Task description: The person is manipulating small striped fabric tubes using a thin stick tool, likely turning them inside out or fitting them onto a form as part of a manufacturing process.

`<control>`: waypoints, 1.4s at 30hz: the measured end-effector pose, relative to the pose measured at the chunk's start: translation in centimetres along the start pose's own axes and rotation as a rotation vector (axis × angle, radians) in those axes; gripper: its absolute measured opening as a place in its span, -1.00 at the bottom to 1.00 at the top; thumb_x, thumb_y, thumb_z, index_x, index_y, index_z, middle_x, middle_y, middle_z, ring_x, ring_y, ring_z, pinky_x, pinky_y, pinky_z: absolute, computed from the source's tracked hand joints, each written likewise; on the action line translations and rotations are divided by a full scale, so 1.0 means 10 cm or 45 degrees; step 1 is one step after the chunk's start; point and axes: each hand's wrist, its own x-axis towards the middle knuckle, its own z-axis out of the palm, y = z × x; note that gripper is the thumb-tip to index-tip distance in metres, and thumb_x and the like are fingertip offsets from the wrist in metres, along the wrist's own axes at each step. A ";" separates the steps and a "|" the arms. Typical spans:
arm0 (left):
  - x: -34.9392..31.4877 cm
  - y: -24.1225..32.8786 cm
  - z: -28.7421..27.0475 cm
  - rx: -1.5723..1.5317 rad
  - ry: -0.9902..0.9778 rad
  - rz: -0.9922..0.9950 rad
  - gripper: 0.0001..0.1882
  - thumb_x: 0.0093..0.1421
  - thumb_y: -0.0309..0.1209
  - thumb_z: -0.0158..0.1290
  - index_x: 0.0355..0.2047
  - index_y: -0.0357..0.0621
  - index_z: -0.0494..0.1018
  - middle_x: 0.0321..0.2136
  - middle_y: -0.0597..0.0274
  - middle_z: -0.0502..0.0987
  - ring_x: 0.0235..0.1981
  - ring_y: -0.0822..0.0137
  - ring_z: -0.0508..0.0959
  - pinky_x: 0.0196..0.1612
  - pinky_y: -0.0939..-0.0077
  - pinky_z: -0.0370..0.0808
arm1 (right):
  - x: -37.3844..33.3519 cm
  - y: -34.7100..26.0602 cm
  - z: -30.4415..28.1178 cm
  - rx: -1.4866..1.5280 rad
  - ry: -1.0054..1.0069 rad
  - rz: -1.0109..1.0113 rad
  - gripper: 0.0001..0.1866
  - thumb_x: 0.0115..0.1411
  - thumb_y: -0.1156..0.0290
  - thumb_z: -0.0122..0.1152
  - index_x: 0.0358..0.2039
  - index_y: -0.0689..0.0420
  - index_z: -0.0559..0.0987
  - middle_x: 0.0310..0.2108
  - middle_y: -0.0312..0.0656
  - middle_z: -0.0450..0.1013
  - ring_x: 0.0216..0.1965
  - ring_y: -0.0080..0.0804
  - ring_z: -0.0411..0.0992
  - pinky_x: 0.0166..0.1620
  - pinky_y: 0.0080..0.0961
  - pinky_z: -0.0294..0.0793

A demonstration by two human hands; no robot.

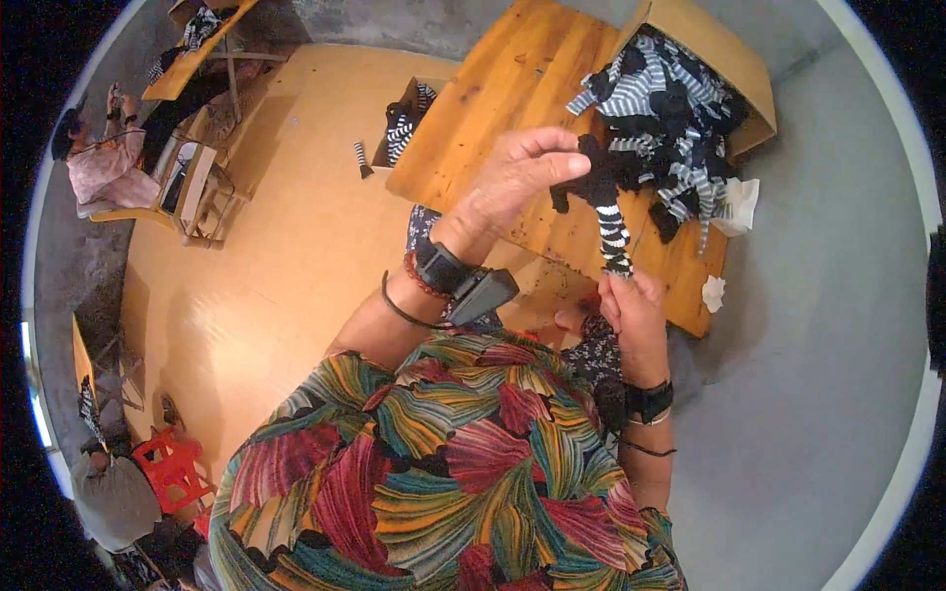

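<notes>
Between my two hands hangs a black knitted glove (595, 182) with a black-and-white striped cuff. My left hand (520, 175) pinches the black finger part with thumb and fingertips. Lower down and to the right, my right hand (634, 307) is closed around the end of the striped cuff. The glove is held above the near edge of a wooden table (512, 74). Just beyond it, a heap of similar gloves (655, 94), black with grey or white stripes, spills onto the tabletop.
A tipped cardboard box (724, 54) stands behind the heap, against the wall. White paper scraps (713, 293) lie at the table's right edge. On the floor left of the table is a box of striped gloves (406, 118). Another person (110, 172) sits far left; a red plastic stool (169, 468) stands lower left.
</notes>
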 end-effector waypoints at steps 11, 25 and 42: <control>-0.04 0.07 0.21 -0.098 0.050 -0.083 -0.81 0.12 -0.33 -0.03 -0.39 -0.19 0.45 -0.49 0.41 0.47 -0.48 0.62 0.41 -0.44 0.77 0.34 | 0.03 -0.03 0.00 -0.436 0.142 -0.275 -0.74 0.14 0.27 -0.03 -0.56 0.19 0.40 -0.71 -0.40 0.27 -0.75 -0.70 0.26 -0.71 -0.75 0.26; -0.04 -0.05 0.16 0.285 -0.079 -0.131 -0.83 0.08 -0.27 0.00 -0.45 -0.11 0.43 -0.63 0.52 0.34 -0.63 0.66 0.25 -0.61 0.78 0.15 | 0.01 0.10 0.01 0.295 -0.149 0.043 -0.75 0.14 0.26 -0.04 -0.58 0.14 0.35 -0.78 -0.47 0.12 -0.77 -0.75 0.02 -0.70 -0.76 -0.01; 0.12 -0.20 0.24 -0.101 0.245 0.070 -0.71 0.15 -0.23 -0.11 -0.61 -0.12 0.35 -0.69 0.43 0.32 -0.67 0.60 0.28 -0.60 0.73 0.23 | 0.09 0.19 0.08 -0.853 0.359 -0.625 -0.81 0.06 0.43 0.00 -0.62 0.25 0.35 -0.77 -0.36 0.22 -0.69 -0.55 0.19 -0.63 -0.54 0.16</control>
